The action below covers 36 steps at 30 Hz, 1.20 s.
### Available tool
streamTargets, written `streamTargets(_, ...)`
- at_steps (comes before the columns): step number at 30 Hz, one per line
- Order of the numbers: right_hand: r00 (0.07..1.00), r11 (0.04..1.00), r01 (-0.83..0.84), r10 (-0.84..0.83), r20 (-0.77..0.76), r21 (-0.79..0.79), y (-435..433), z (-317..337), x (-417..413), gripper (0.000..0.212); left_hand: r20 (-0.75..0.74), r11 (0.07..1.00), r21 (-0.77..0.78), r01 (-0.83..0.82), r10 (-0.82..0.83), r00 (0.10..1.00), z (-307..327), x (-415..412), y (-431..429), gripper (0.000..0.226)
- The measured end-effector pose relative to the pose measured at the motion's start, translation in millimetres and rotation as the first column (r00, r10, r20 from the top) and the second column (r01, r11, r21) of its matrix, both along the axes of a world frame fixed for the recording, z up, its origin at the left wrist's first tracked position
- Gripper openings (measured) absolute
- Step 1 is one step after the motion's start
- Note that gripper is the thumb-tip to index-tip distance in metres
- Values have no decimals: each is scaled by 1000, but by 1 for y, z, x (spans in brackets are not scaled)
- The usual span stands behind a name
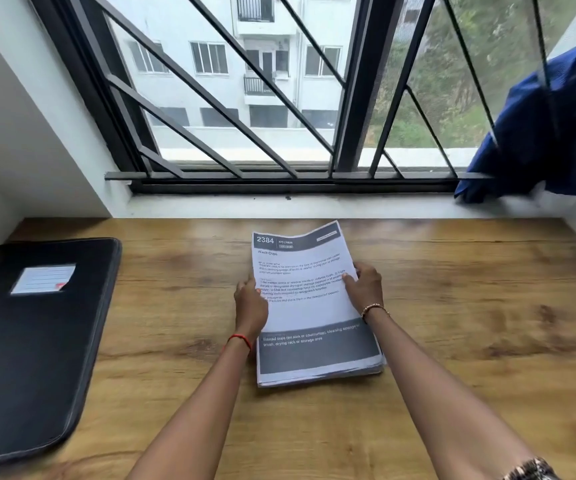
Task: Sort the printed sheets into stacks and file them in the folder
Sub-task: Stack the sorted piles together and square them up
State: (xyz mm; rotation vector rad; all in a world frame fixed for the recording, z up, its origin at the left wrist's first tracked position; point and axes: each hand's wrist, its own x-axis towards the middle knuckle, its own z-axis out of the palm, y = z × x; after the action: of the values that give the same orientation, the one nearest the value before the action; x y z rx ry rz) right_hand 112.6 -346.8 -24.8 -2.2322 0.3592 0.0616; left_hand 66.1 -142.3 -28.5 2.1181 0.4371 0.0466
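One stack of printed sheets (311, 313) lies central on the tabletop (470, 306), far end curling — thin, limp, likely slippery sheet on sheet; best held at both long edges. Grip: left hand (250, 303) and right hand (364, 289) each pinch a side edge, thumbs on top. Closed folder (30, 341) lies well apart at left.
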Motion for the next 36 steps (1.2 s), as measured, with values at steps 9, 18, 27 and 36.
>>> streamTargets(9, 999, 996, 8, -12, -51, -90, -10, -13, -1, 30, -4, 994, -107, 18, -19, 1000, -14, -14, -2, 49)
streamTargets(18, 1000, 998, -11, 11, -12, -65, -27, -14, -1, 20, 86, 991, -112, 70, -61, 994, -20, -11, -21, 52)
streamTargets(27, 990, 987, 132, -136, -41, -96, -107, -16, -3, 29, 120, 975, -133, 179, -163, 979, -24, 3, -102, 51)
streamTargets(36, 967, 963, 233, -244, -70, -137, -207, -22, 0, 29, 138, 952, -177, 250, -228, 964, -29, 13, -203, 51)
